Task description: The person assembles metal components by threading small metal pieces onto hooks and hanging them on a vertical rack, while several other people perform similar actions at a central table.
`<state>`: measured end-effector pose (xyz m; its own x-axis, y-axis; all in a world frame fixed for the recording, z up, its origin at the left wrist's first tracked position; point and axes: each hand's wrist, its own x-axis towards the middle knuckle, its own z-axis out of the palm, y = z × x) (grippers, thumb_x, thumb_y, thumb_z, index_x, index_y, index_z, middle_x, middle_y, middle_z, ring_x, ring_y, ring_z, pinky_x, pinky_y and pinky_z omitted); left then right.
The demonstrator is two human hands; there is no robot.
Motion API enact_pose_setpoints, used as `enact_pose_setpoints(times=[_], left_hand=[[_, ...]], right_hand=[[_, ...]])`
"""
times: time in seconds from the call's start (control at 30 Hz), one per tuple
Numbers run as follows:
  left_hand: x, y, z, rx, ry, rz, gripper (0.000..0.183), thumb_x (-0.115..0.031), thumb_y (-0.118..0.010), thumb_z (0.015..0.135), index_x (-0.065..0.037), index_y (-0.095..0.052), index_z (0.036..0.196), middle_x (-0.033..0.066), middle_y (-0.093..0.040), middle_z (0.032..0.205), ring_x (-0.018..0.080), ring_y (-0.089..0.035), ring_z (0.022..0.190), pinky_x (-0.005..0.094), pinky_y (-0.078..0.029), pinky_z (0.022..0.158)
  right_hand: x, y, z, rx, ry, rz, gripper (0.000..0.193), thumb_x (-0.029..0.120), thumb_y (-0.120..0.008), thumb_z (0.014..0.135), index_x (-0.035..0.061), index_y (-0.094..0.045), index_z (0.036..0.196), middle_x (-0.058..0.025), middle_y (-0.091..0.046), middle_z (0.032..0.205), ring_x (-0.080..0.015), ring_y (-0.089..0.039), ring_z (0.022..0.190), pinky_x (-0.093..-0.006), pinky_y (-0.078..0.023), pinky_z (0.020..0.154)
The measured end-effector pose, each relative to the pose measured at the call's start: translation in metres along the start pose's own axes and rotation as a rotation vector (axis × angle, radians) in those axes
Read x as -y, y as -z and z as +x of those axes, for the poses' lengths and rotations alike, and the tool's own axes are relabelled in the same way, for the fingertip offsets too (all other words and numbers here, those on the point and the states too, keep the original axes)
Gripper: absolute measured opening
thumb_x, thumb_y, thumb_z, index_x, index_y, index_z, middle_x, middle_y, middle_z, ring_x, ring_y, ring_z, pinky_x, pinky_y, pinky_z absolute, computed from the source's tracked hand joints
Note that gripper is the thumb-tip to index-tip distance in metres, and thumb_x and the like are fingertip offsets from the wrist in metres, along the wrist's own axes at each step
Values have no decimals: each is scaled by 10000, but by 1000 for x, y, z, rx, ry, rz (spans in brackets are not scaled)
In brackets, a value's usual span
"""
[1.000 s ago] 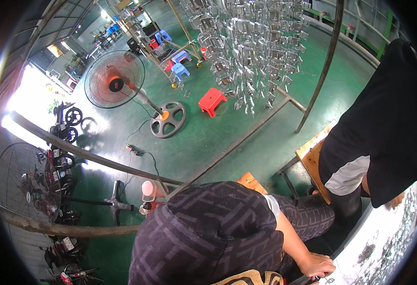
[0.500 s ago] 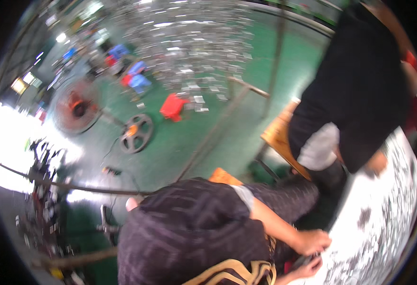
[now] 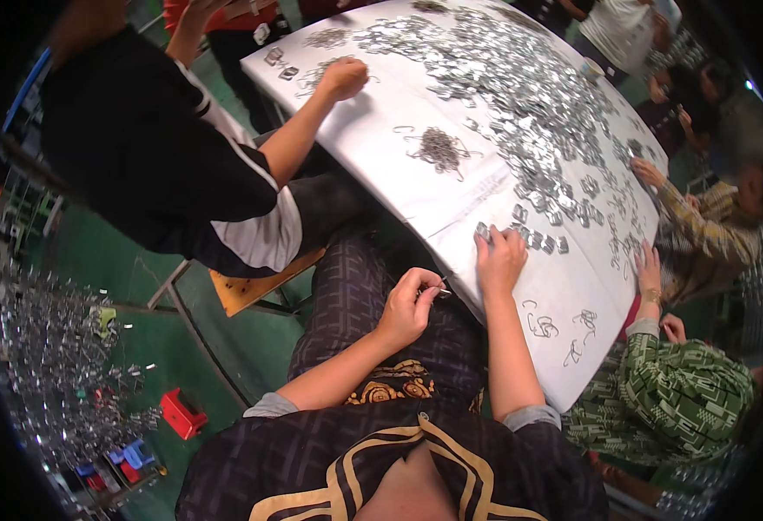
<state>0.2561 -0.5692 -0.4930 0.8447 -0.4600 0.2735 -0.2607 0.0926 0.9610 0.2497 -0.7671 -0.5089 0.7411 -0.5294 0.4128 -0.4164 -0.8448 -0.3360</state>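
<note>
Just off the near edge of the white-covered table [image 3: 390,178], my left hand [image 3: 409,306] pinches a small shiny metal piece [image 3: 443,292] between thumb and fingers. My right hand [image 3: 503,259] rests on the table, its fingertips closed about a small silvery metal part [image 3: 483,230]. Right beside those fingers lies a short row of similar metal parts [image 3: 542,240]. Farther up the table spreads a big heap of them [image 3: 520,113]. A pile of thin wire hooks [image 3: 440,149] lies left of my right hand, and a few loose hooks [image 3: 539,323] lie to its right.
At my left a person in black [image 3: 155,148] sits on a wooden stool [image 3: 255,282], one hand [image 3: 345,78] over another hook pile. Other people line the far and right sides, one in a green patterned hood [image 3: 685,378]. A red plastic stool [image 3: 181,414] stands on the floor.
My view has swung from the floor and fan toward the table. My hands, close together at the table edge before, are now apart, the right one on the table among the metal parts.
</note>
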Motion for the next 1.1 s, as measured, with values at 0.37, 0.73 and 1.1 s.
enact_pose_setpoints(times=[0.37, 0.73, 1.1], left_hand=[[6, 4, 10, 43, -19, 58, 83, 31, -503, 880, 19, -539, 954, 114, -627, 906, 190, -617, 838, 294, -483, 774], [9, 6, 21, 71, -87, 254, 95, 25, -541, 860, 9, -542, 954, 126, -602, 870, 244, -616, 810, 312, -483, 750], [10, 12, 15, 80, -40, 196, 89, 24, -531, 881, 14, -554, 966, 109, -645, 852, 191, -629, 789, 293, -490, 725]], right_hand=[[32, 27, -22, 141, -251, 1030, 134, 94, -637, 867, -37, -648, 895, -34, -660, 698, -58, -574, 599, -207, -444, 539], [48, 61, -34, 375, -115, 855, 155, 122, -662, 830, -24, -666, 881, -76, -629, 634, -104, -557, 550, -253, -435, 525], [57, 65, -35, 378, -138, 811, 164, 131, -646, 832, -29, -642, 872, -154, -634, 659, -219, -622, 559, -316, -470, 543]])
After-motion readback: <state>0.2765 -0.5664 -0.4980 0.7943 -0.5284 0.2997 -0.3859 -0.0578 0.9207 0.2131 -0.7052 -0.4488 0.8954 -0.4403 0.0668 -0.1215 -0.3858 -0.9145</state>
